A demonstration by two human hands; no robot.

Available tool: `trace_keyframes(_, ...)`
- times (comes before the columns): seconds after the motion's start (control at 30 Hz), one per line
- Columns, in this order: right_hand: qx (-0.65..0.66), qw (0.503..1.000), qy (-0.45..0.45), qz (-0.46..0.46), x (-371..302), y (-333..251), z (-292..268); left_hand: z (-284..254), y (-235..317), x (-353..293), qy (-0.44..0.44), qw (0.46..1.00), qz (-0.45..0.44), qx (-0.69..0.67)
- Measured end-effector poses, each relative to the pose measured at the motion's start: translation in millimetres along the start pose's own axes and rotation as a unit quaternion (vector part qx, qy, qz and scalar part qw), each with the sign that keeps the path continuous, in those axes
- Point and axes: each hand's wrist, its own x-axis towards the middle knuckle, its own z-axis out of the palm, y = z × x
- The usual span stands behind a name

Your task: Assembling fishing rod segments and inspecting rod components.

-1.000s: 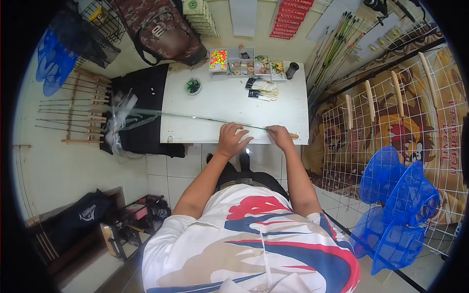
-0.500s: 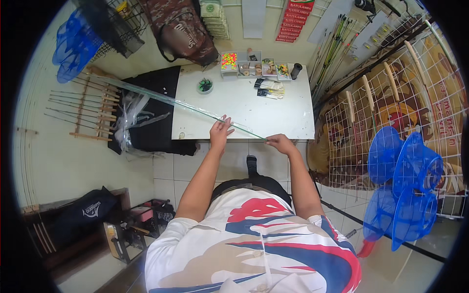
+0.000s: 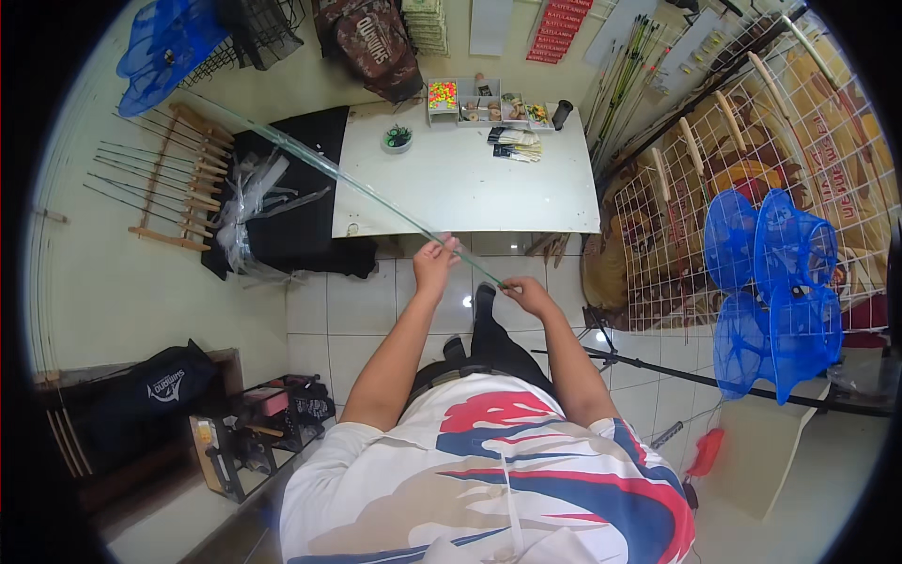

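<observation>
the rod (image 3: pixel 376 196) has swung off its lie across the table (image 3: pixel 498 202): its near end is now out past the front edge, above the floor (image 3: pixel 357 301), and its length runs up and left over the table and the black cloth (image 3: pixel 319 249) toward the wall rack (image 3: pixel 209 176). the table also sits higher in my view, so i judge that the person has stepped or leaned back. for the work in hand, i take this to mean that the near end has lost the table as a rest and depends on the hands. i see the right hand (image 3: pixel 531 296) pinching that end between thumb and fingers; the left hand (image 3: pixel 434 263) is further up the rod, just in front of the table edge, fingers partly curled beside it, and i cannot tell whether they grip or only steady it. counting from my end, i get two hands, one table, one wall rack, one camo bag (image 3: pixel 366 47), one bowl (image 3: pixel 398 149) of green bits, one tray (image 3: pixel 481 125), one black cylinder (image 3: pixel 562 116), what look like four blue nets (image 3: pixel 733 244) at the right, and at least four wooden handles (image 3: pixel 731 122) on the grid; the packets (image 3: pixel 515 143) overlap too much to count, and i cannot tell whether the rod is one piece or several in a clear sleeve
</observation>
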Motion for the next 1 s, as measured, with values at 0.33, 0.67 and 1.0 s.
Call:
trace_keyframes(0.33, -0.115, 0.993, 0.001, -0.005, -42.2, 9.0, -7.1, -2.5, -66.9, -58.2, -0.02, 0.998, -0.027, 0.052)
trace_keyframes(0.67, -0.068, 0.998, -0.001, -0.007, -73.9, 22.4, -42.9, 12.3, -103.5, -98.1, 0.008, 0.997, -0.066, 0.038)
trace_keyframes(1.0, -0.02, 0.997, -0.07, -0.039, -104.7, 36.2, -11.8, 63.0, -122.6, -139.0, -0.044, 0.994, -0.059, 0.087)
